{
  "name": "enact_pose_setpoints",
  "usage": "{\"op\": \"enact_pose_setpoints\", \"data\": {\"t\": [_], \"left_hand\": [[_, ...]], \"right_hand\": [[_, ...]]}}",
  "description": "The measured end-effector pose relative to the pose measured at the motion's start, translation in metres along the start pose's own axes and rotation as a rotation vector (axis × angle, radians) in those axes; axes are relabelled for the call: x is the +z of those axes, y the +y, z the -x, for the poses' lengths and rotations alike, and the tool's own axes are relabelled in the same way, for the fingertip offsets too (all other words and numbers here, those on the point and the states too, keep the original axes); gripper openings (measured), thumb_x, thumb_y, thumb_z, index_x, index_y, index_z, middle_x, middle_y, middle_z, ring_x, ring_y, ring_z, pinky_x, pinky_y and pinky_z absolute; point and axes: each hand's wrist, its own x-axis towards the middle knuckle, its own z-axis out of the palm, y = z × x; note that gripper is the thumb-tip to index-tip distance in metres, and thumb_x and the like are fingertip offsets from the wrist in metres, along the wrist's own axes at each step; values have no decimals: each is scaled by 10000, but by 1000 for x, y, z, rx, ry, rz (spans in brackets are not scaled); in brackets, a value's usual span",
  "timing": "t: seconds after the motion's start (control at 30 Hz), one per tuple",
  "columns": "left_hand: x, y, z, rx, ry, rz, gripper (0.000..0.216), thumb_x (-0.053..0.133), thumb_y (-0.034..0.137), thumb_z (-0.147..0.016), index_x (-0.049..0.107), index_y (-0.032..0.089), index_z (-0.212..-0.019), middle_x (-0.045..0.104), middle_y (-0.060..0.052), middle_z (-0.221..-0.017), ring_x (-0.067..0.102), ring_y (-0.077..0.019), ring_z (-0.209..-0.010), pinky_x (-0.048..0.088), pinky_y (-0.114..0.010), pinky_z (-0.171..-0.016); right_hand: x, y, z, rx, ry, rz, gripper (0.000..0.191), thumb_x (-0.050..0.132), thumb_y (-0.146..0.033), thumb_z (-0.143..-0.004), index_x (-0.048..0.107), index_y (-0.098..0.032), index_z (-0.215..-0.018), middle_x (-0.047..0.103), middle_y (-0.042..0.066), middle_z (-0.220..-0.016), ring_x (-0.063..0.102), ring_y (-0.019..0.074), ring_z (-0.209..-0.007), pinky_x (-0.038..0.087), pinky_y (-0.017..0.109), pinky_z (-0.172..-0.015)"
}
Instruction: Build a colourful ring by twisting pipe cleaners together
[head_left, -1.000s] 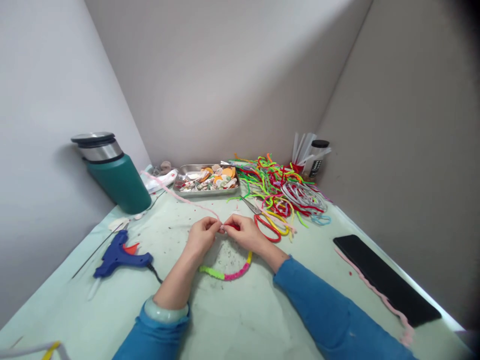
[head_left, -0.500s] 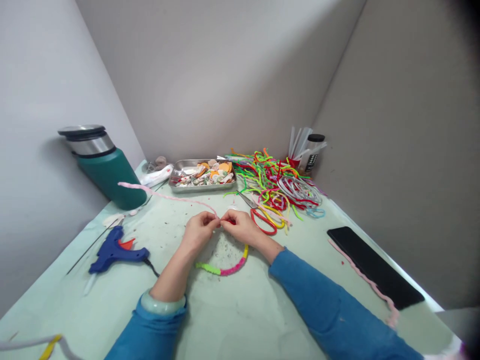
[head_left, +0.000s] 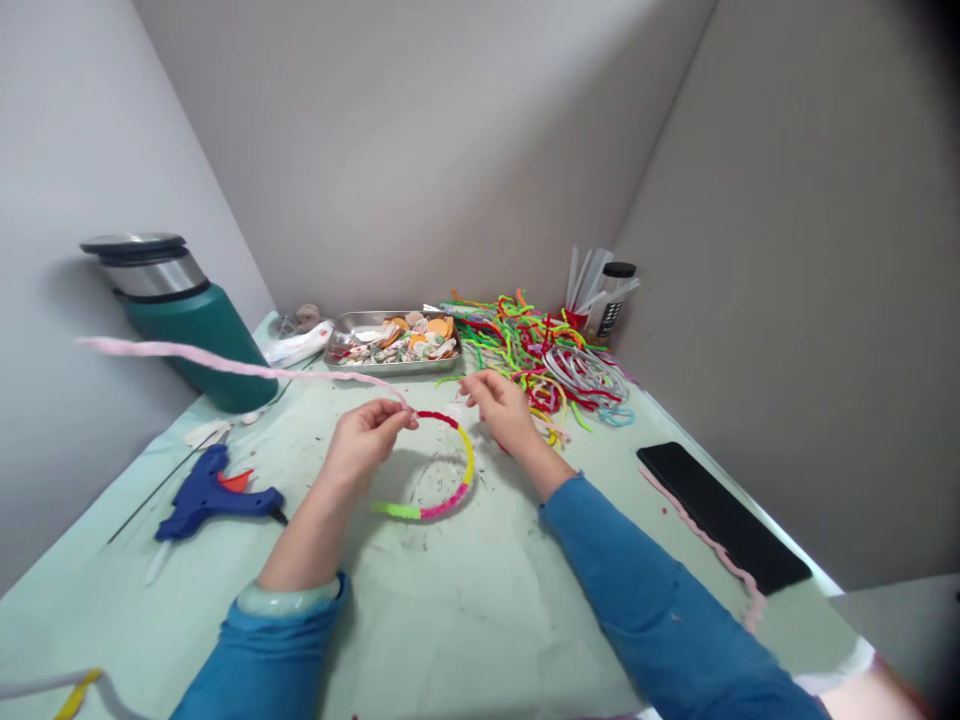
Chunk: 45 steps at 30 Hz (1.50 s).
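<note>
My left hand [head_left: 367, 435] is closed in a pinch on a pale pink pipe cleaner [head_left: 225, 362], at the upper end of a curved band. The pipe cleaner's long tail reaches left, in front of the bottle. The curved band [head_left: 469, 455] is wrapped in red, yellow, magenta and lime green fuzzy sections and forms an open ring. To its right, my right hand [head_left: 501, 408] is raised off the band, fingers loosely bent, with nothing visible in them. Scissors with red and yellow handles [head_left: 551, 430] lie mostly hidden behind that hand.
A blue glue gun [head_left: 217, 495] and a leaning green bottle [head_left: 199, 340] are at left. Behind are a metal tray [head_left: 394, 368] of small cutouts and a heap of pipe cleaners [head_left: 517, 335]. A black phone [head_left: 724, 515] lies right, a pink strand [head_left: 705, 540] beside it.
My right hand has let go at the joint and moved up and right, away from the left hand. The band's red section now shows. The view has shifted slightly.
</note>
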Motion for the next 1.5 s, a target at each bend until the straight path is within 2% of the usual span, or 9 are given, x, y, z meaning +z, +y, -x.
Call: {"op": "enact_pose_setpoints", "data": {"t": [0.1,0.3,0.47,0.73,0.9,1.2,1.33,1.4,1.5], "left_hand": [[-11,13,5,81,108,135,215,693,275,-611,598,121,-729,625,-4,-633,265,0,-333,138,-171,-335],[-44,45,27,224,277,288,109,674,168,-636,605,117,-704,627,-11,-690,297,14,-346,176,-133,-306],[-59,67,43,226,298,417,30,619,104,-703,600,125,-690,599,-8,-683,276,13,-365,189,-119,-293],[-55,86,56,273,289,449,54,597,92,-738,593,133,-704,581,4,-696,271,15,-382,201,-108,-296],[-48,90,55,269,289,446,42,631,102,-692,596,121,-708,587,2,-670,278,18,-361,212,-107,-281],[-34,84,41,211,309,333,180,685,166,-622,554,94,-722,613,-16,-689,302,19,-346,181,-121,-294],[-21,68,25,50,140,187,237,712,219,-598,567,85,-729,596,-11,-653,258,24,-326,139,-137,-302],[-10,52,16,-57,42,100,269,716,258,-592,574,86,-742,599,-15,-649,244,23,-321,112,-146,-312],[6,29,5,-130,-22,33,279,698,307,-595,563,99,-722,615,-28,-660,244,16,-330,110,-157,-329]], "right_hand": [[-14,7,-9,6,152,-75,315,465,-467,-838,592,-180,-820,623,6,-749,537,108,-592,416,223,-554],[-33,20,-15,5,326,-135,350,436,-485,-843,581,-173,-777,604,9,-699,499,103,-533,409,221,-513],[-42,28,-15,-11,393,-98,372,410,-491,-850,571,-171,-752,591,3,-661,487,106,-512,410,232,-513],[-45,34,-13,-21,391,13,391,387,-490,-857,580,-166,-754,617,22,-689,506,122,-538,418,244,-543],[-46,31,-9,-4,317,103,420,363,-504,-861,596,-164,-783,621,31,-672,523,136,-555,422,252,-568],[-40,38,-4,-10,270,166,413,382,-490,-852,610,-163,-747,631,43,-676,545,155,-597,406,255,-569],[-26,31,-1,-10,130,51,411,412,-512,-832,603,-158,-748,623,40,-676,520,141,-554,402,248,-536],[-17,21,2,25,10,-73,406,414,-518,-832,595,-155,-804,627,41,-714,512,123,-527,391,231,-493],[-3,6,8,88,-175,-189,388,406,-492,-843,586,-150,-880,634,47,-766,533,114,-539,376,208,-443]]}}
